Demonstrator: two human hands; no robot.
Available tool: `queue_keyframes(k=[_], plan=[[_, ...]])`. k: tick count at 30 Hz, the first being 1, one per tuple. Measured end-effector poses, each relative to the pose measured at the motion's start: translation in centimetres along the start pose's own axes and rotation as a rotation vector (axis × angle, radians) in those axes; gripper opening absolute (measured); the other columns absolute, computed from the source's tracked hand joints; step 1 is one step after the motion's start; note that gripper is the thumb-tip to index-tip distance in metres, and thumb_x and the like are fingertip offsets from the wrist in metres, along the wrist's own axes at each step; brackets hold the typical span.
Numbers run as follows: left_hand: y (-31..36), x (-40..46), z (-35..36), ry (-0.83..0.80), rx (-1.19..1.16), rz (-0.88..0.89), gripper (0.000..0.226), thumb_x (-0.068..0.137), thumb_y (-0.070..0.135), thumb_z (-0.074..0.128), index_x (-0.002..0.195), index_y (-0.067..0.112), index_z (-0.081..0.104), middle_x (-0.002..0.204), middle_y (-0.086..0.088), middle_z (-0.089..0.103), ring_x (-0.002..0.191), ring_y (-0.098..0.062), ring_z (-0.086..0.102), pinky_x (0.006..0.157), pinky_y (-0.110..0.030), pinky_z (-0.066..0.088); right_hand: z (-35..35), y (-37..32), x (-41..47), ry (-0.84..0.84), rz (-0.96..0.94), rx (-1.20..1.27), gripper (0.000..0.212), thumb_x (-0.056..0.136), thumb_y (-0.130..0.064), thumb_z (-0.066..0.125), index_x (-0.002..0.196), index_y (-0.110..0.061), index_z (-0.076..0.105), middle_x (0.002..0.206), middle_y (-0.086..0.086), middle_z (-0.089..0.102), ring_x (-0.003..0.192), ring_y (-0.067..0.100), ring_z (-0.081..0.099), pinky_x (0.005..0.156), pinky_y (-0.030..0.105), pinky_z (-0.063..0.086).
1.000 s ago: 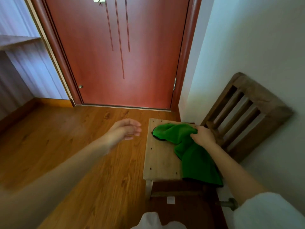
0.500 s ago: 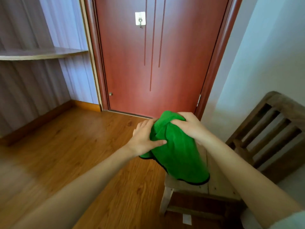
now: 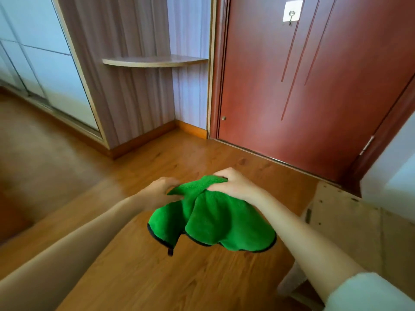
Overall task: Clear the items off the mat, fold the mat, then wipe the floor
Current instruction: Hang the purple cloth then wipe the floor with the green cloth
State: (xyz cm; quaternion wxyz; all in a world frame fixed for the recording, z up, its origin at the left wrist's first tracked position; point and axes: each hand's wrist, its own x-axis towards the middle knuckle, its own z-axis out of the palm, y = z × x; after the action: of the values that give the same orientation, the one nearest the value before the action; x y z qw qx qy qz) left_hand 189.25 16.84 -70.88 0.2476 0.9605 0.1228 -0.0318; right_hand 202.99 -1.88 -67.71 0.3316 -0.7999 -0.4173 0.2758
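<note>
I read the left hand (image 3: 162, 191), frame centre, as pinching the left top corner of the cloth (image 3: 208, 217), and the right hand (image 3: 233, 186) as clenched on the bunched top edge. The cloth hangs in the air below both grips, long axis across the frame, floor (image 3: 139, 272) underneath, both hands equally near. Count: one cloth, two hands, one stool (image 3: 350, 223) at lower right.

I'm in a home, by the entry: a reddish door (image 3: 314, 90) with a stick-on hook (image 3: 291, 12), warm wooden floor (image 3: 157, 277), a small corner shelf (image 3: 155, 61), striped wallpaper (image 3: 134, 30) and a wooden stool (image 3: 350, 223).
</note>
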Motion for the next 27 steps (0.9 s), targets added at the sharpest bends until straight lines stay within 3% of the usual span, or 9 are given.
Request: queue_keyframes(k=[3,7,9,11,13,16,22,27], plan=[[-3.7,-1.5,0.2,0.036,0.073,-0.113,0.038,0.098,0.021,0.046,0.135,0.011,0.042,0.134,-0.005,0.049,0.121,-0.025,0.047,0.096,-0.031,0.035,3.5,0.3,2.5,-0.106,0.074,-0.131,0.071,0.079,-0.045,0.068,0.137,-0.013,0.046,0.142,0.001,0.044,0.130,0.021,0.042,0.108,0.043,0.035],[-8.4,-3.0,0.0,0.117,0.143,-0.155,0.026,0.098,0.016,0.043,0.123,0.015,0.051,0.118,-0.005,0.061,0.101,-0.023,0.056,0.080,-0.031,0.043,7.7,0.5,4.5,-0.148,0.106,-0.387,0.075,0.082,-0.037,0.069,0.143,-0.010,0.035,0.147,0.005,0.038,0.132,0.023,0.039,0.107,0.037,0.034],[-10.0,-3.7,0.2,0.155,0.151,-0.176,0.025,0.098,0.015,0.043,0.120,0.020,0.054,0.113,-0.001,0.062,0.097,-0.022,0.057,0.079,-0.033,0.047,9.7,0.8,5.2,-0.115,0.081,-0.559,0.065,0.085,-0.031,0.066,0.139,-0.007,0.040,0.140,0.010,0.046,0.125,0.025,0.047,0.101,0.037,0.041],[-11.5,-4.4,0.5,0.217,0.149,-0.211,0.025,0.096,0.013,0.043,0.115,0.023,0.055,0.107,0.002,0.063,0.095,-0.022,0.058,0.079,-0.035,0.049,10.9,1.2,6.0,-0.081,0.048,-0.735,0.039,0.088,-0.021,0.063,0.123,-0.004,0.053,0.127,0.011,0.055,0.109,0.026,0.056,0.088,0.034,0.048],[-13.4,-5.4,1.1,0.275,0.156,-0.257,0.025,0.093,0.011,0.043,0.110,0.025,0.056,0.103,0.002,0.064,0.091,-0.022,0.058,0.077,-0.037,0.049,11.4,1.7,6.5,-0.039,0.041,-0.862,0.019,0.091,-0.013,0.058,0.108,-0.004,0.057,0.123,0.010,0.055,0.101,0.025,0.057,0.080,0.030,0.047],[-16.5,-7.1,1.9,0.320,0.141,-0.333,0.024,0.094,0.010,0.043,0.107,0.024,0.057,0.098,0.000,0.066,0.084,-0.022,0.059,0.072,-0.034,0.050,11.9,2.7,7.6,0.030,0.055,-0.867,0.025,0.093,-0.014,0.055,0.117,-0.007,0.058,0.131,0.009,0.051,0.108,0.025,0.056,0.085,0.033,0.048],[-20.7,-9.7,3.4,0.303,0.154,-0.438,0.026,0.095,0.009,0.040,0.108,0.027,0.055,0.099,0.001,0.064,0.083,-0.019,0.059,0.070,-0.033,0.050,14.4,4.5,11.6,0.109,-0.022,-0.821,0.033,0.094,-0.020,0.054,0.126,-0.013,0.055,0.129,0.007,0.056,0.117,0.023,0.053,0.090,0.033,0.050],[-23.7,-10.9,4.5,0.310,0.155,-0.569,0.025,0.095,0.007,0.041,0.108,0.023,0.055,0.102,-0.001,0.063,0.085,-0.020,0.059,0.069,-0.033,0.052,16.6,6.1,15.2,0.167,-0.002,-0.697,0.037,0.096,-0.021,0.051,0.132,-0.019,0.050,0.120,0.002,0.065,0.103,0.018,0.063,0.077,0.027,0.051]])
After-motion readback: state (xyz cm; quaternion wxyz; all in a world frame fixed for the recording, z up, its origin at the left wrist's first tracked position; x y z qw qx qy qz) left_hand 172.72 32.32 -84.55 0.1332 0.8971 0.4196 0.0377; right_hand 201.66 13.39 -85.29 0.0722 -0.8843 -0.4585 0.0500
